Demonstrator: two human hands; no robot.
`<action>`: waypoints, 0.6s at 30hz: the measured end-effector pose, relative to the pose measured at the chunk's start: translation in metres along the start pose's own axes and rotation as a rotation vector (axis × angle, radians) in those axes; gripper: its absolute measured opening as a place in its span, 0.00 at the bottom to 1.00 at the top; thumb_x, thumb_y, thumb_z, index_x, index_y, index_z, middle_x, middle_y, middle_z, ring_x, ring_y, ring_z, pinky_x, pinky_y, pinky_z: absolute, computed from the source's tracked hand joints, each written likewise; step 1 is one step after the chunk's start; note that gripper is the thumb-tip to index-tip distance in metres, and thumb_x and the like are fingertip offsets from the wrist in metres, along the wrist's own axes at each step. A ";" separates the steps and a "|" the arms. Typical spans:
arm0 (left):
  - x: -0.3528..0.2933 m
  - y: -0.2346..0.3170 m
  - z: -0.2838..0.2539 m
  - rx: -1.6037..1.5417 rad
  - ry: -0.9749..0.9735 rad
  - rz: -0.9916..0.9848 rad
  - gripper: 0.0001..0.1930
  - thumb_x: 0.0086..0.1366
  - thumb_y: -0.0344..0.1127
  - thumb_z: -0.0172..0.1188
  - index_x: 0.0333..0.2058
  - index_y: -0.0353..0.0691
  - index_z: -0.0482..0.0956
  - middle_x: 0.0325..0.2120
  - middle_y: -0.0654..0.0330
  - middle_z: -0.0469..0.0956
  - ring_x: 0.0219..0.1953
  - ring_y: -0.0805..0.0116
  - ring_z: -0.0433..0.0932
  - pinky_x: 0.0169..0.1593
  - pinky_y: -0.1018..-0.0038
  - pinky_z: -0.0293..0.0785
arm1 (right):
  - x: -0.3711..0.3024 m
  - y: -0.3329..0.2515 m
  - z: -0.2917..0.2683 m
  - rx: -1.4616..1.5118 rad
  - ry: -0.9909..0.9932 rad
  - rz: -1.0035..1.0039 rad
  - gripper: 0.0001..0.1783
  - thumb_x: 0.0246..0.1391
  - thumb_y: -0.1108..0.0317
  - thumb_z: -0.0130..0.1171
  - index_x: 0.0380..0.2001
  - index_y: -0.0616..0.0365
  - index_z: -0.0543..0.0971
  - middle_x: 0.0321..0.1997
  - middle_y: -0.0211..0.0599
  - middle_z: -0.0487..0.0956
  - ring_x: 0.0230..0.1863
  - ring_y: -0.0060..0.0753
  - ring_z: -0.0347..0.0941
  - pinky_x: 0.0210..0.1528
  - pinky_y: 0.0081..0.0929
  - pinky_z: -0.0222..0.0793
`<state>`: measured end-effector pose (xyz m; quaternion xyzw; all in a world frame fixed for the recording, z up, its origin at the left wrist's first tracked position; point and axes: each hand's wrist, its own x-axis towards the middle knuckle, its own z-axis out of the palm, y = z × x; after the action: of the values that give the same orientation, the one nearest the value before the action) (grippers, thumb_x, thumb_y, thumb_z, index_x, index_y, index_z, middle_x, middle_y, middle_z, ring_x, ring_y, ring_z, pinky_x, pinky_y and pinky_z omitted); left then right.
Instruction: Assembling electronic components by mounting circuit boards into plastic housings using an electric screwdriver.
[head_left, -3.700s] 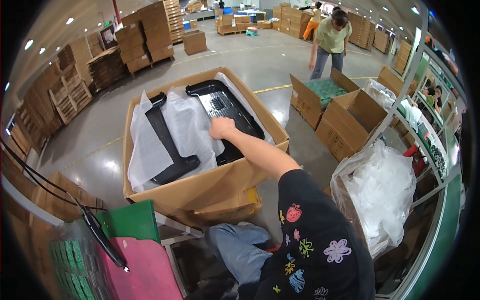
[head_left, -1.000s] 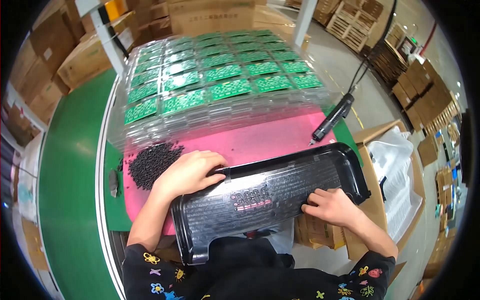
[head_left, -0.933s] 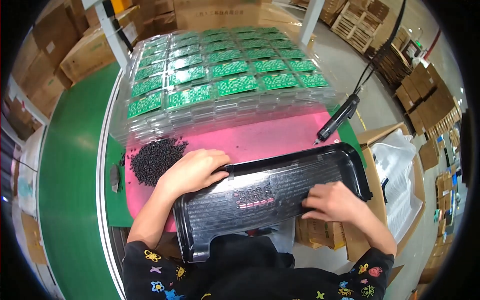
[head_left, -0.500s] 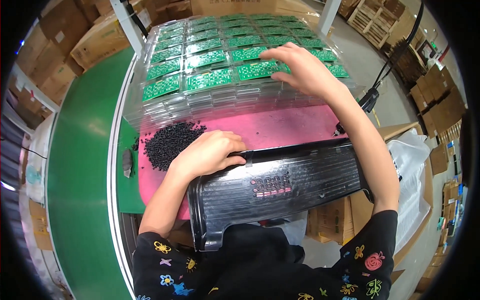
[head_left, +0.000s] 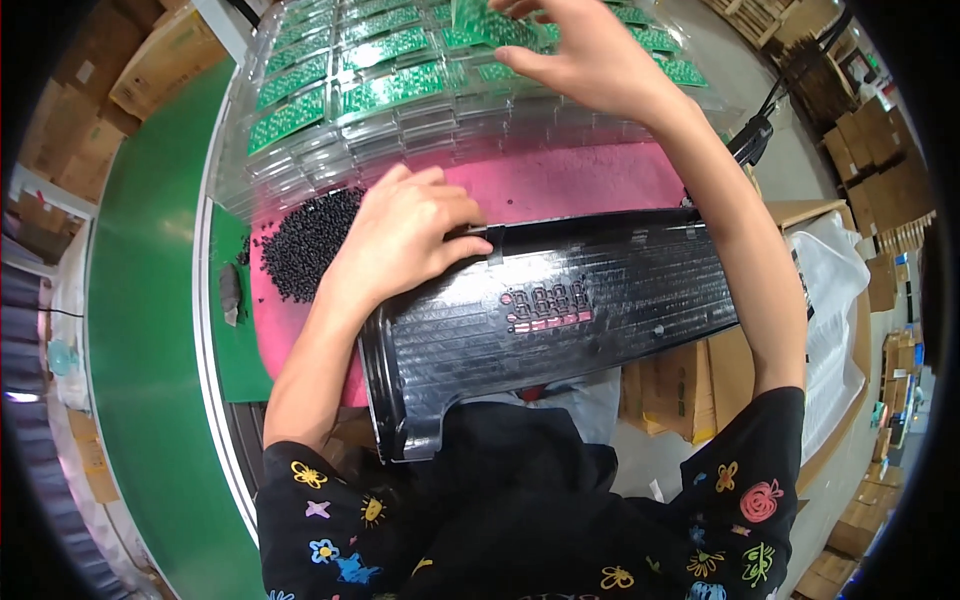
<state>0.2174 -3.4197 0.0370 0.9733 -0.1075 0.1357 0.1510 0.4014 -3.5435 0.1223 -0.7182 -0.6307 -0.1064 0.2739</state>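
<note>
A long black plastic panel with ribbed lines and a group of small cut-out slots lies across my lap and the near edge of the pink mat. My left hand grips its far edge, thumb on the panel and fingers beyond the rim. At the top, my right hand is closed on a green circuit board, which tilts up out of the clear tray; part of the fingers is cut off by the picture's edge. More green circuit boards lie in rows in the stacked clear plastic trays.
Left of my left hand, a heap of small black pieces sits on the pink mat. A dark grey object rests on the green surface beside it. An open cardboard box with white wrapping stands at right.
My right hand has closed on a circuit board and raised its edge from the tray. My left hand keeps hold of the panel. The whole view has shifted, so the trays sit higher in it.
</note>
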 end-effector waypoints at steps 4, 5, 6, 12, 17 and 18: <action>-0.002 0.009 -0.012 -0.092 0.280 -0.063 0.29 0.38 0.44 0.73 0.41 0.40 0.77 0.30 0.60 0.78 0.35 0.62 0.73 0.43 0.70 0.67 | -0.041 -0.020 -0.002 0.639 0.061 0.320 0.39 0.49 0.67 0.61 0.63 0.51 0.55 0.51 0.46 0.70 0.53 0.39 0.68 0.57 0.33 0.66; -0.003 0.010 -0.015 -0.180 0.332 -0.090 0.34 0.37 0.44 0.74 0.46 0.40 0.75 0.33 0.58 0.78 0.38 0.62 0.74 0.45 0.70 0.68 | -0.057 -0.062 -0.018 0.828 0.077 0.324 0.38 0.50 0.65 0.61 0.62 0.51 0.56 0.51 0.47 0.70 0.56 0.41 0.67 0.59 0.35 0.64; 0.001 0.015 -0.019 -0.322 0.308 -0.060 0.42 0.34 0.43 0.76 0.51 0.39 0.71 0.39 0.57 0.78 0.42 0.64 0.75 0.46 0.71 0.69 | -0.077 -0.059 -0.005 0.871 0.194 0.226 0.40 0.45 0.80 0.60 0.62 0.58 0.57 0.52 0.50 0.72 0.52 0.40 0.72 0.55 0.32 0.68; -0.005 0.039 -0.015 -0.880 0.224 -0.167 0.31 0.42 0.33 0.73 0.48 0.36 0.75 0.35 0.60 0.78 0.35 0.76 0.75 0.37 0.80 0.73 | -0.128 -0.075 0.005 1.076 0.285 0.334 0.40 0.47 0.80 0.58 0.62 0.65 0.52 0.56 0.55 0.68 0.57 0.40 0.68 0.60 0.34 0.63; -0.008 0.045 -0.014 -0.749 0.069 -0.150 0.28 0.40 0.23 0.69 0.45 0.31 0.76 0.30 0.60 0.76 0.27 0.77 0.75 0.25 0.82 0.74 | -0.167 -0.067 0.005 0.879 0.310 0.501 0.33 0.48 0.76 0.62 0.58 0.64 0.63 0.50 0.45 0.74 0.50 0.32 0.72 0.55 0.28 0.66; -0.009 0.046 -0.013 -0.715 0.019 -0.130 0.28 0.38 0.24 0.69 0.45 0.34 0.77 0.29 0.60 0.76 0.25 0.76 0.74 0.23 0.82 0.74 | -0.178 -0.061 0.002 0.740 0.172 0.507 0.31 0.46 0.74 0.63 0.55 0.64 0.66 0.50 0.44 0.74 0.49 0.34 0.73 0.54 0.28 0.66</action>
<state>0.1945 -3.4570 0.0586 0.8625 -0.0847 0.0888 0.4909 0.3103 -3.6902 0.0476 -0.6925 -0.4054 0.1372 0.5807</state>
